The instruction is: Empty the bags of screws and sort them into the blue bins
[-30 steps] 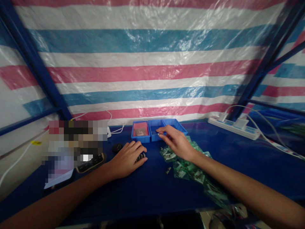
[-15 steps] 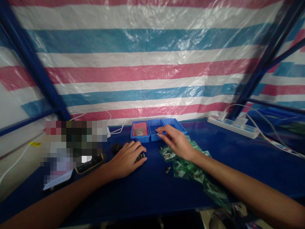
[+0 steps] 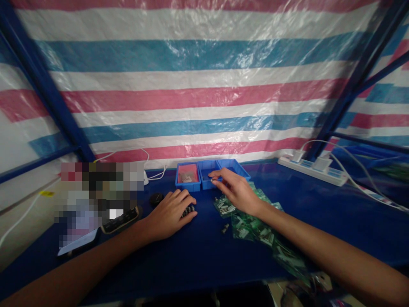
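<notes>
My left hand (image 3: 172, 213) rests on the blue table, thumb and fingers curled round a row of small dark metal parts (image 3: 188, 210), partly hidden beneath it. Over the front of a blue divided bin (image 3: 234, 164), my right hand (image 3: 236, 189) pinches a tiny shiny metal piece (image 3: 212, 180) between thumb and forefinger; its kind is too small to tell. Under the right wrist lie several green-tinted plastic bags (image 3: 252, 226) of metal parts. One loose metal fitting (image 3: 225, 228) sits on the table between the hands.
Left of the divided bin stands a smaller blue bin (image 3: 188, 186) holding a pink tray with a clear bag. A round black object (image 3: 156, 198) is beside my left hand. A phone-like device (image 3: 78, 242) lies far left. A white power strip (image 3: 313, 169) with cables is back right.
</notes>
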{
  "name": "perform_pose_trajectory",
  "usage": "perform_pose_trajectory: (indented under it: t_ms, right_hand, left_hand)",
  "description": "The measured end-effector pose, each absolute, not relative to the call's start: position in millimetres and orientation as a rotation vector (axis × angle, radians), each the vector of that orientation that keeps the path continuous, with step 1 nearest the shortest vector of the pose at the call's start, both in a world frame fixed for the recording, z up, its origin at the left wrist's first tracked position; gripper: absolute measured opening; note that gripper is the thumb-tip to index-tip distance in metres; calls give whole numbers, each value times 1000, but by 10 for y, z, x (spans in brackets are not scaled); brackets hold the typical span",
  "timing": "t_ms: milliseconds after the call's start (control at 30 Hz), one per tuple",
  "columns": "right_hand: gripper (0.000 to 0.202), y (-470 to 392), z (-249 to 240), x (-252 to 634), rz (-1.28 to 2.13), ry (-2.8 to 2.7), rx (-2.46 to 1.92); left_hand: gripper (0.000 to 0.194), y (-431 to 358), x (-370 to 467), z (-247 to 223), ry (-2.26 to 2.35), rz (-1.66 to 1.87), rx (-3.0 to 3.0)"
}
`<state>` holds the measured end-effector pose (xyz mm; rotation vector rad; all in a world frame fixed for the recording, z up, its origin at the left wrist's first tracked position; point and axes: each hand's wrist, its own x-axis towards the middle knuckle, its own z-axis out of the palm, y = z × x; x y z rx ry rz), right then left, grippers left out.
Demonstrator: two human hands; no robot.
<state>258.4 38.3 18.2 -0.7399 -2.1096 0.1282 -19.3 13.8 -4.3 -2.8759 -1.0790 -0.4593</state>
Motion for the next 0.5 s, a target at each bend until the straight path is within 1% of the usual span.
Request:
perform_pose_trajectory:
  t_ms: [500]
  right_hand:
    - [22, 397, 169, 2584, 139, -2102, -764]
  left_hand:
    - [25, 146, -202, -50, -1062, -478, -2872]
